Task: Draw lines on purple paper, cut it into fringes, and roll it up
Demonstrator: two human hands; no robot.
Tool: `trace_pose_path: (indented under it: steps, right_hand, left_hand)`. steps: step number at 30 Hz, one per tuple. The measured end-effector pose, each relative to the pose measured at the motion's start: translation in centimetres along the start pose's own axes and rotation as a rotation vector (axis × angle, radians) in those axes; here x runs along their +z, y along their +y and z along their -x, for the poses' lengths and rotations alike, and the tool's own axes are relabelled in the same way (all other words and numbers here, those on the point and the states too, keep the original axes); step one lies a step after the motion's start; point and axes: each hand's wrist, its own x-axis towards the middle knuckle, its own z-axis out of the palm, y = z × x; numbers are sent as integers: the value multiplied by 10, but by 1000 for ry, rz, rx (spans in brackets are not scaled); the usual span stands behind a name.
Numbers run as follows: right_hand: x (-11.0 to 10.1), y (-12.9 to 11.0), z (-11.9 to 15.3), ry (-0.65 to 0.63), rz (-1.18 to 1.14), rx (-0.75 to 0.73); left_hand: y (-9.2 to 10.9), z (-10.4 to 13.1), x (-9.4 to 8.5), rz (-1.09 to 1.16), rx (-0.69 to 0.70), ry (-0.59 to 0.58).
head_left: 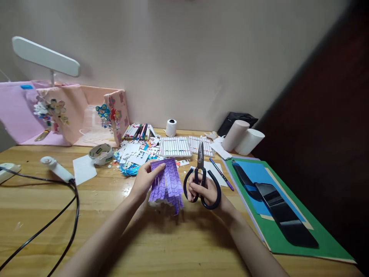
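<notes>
My left hand (145, 181) pinches a purple patterned paper (168, 179) by its upper left part, the thumb lying on top. The lower part of the paper is cut into strips that hang and spread downward. To its right, my right hand (203, 189) is closed around black-handled scissors (201, 154), whose blades point up and away and look shut. A gap separates the scissors from the paper. Behind the right hand lie a white sheet (215, 173) and a purple marker (221, 175).
A heap of paper scraps (135, 154) lies behind my left hand, beside a tape roll (100, 154). Farther back are marker sets (175, 146) and a thread spool (171, 127). A green board (314, 240) bears a black phone-like slab (288, 215) at right. Black cables (76, 207) cross the left side.
</notes>
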Motion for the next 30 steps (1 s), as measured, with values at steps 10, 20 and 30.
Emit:
trace_pose_path:
  steps: [10,20,30]
  right_hand:
    - [26,6,3,364,170,124]
    - [23,14,7,487,287,76]
    - [16,-1,19,-9,-137,149]
  left_hand:
    - [-13,18,4,-75,86,-105]
    - [-16,19,9,92,-91,-220]
    - [-22,13,2,67,-49,174]
